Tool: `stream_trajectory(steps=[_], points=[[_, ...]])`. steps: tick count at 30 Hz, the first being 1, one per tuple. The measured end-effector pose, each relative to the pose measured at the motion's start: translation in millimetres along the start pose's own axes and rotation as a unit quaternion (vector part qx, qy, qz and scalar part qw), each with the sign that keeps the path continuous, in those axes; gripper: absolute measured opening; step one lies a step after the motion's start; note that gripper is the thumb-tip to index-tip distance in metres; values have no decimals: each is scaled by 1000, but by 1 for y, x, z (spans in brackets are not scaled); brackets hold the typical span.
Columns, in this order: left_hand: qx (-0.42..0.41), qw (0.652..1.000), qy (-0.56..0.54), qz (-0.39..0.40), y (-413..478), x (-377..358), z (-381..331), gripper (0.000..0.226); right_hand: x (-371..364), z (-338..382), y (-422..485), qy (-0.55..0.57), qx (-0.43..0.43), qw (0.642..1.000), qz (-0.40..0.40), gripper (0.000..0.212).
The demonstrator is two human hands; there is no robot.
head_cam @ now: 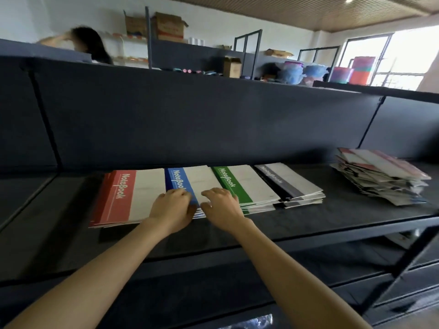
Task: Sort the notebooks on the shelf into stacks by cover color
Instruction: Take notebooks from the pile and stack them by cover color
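Where the shelf (pixel 332 217) runs left to right, four sorted stacks lie side by side along its back edge: the red stack (pixel 123 198) furthest left, then the blue stack (pixel 190 179), the green stack (pixel 240 184) and the grey stack (pixel 289 181). Neighbouring stacks touch or overlap at their long sides, and which it is cannot be told. An untidy pile (pixel 382 176) of mixed notebooks sits well apart towards the right end, its covers too blurred and skewed to count by colour.

Both hands are on the near end of the blue stack and hide most of its front edge. The left hand (pixel 172 207) covers the near left corner, fingers curled over the blue band and thumb against the stack's front edge, pinching it. The right hand (pixel 222 207) lies on the white part of the cover with bent fingers. Whether it grasps the stack or only rests there cannot be told, as its palm hides the edge.

Behind the shelf's back panel, a blurred person (pixel 90 43) and some boxes (pixel 169 26) show only in part.
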State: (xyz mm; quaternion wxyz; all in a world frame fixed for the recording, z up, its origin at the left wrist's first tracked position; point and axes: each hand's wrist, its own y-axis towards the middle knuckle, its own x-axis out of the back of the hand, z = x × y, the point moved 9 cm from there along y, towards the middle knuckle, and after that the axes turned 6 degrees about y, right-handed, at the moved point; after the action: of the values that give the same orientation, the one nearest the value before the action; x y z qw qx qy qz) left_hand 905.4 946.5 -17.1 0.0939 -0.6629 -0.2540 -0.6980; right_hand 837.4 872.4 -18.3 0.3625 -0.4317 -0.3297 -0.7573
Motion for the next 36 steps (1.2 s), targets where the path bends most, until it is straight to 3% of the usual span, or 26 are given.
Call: stream_trajectory(steps=[8, 23, 29, 36], points=[[-67, 997, -25, 2, 63, -17, -130, 41, 54, -138, -18, -17, -84, 996, -14, 40], [-119, 991, -63, 15, 167, -52, -354, 40, 176, -375, -60, -45, -175, 982, -60, 39], [-151, 985, -79, 23, 201, -56, -407, 45, 212, -425, -62, -60, -199, 969, -136, 36], [-184, 977, -111, 13, 241, -53, -451, 43, 264, -468, -60, -36, -194, 939, -281, 29]])
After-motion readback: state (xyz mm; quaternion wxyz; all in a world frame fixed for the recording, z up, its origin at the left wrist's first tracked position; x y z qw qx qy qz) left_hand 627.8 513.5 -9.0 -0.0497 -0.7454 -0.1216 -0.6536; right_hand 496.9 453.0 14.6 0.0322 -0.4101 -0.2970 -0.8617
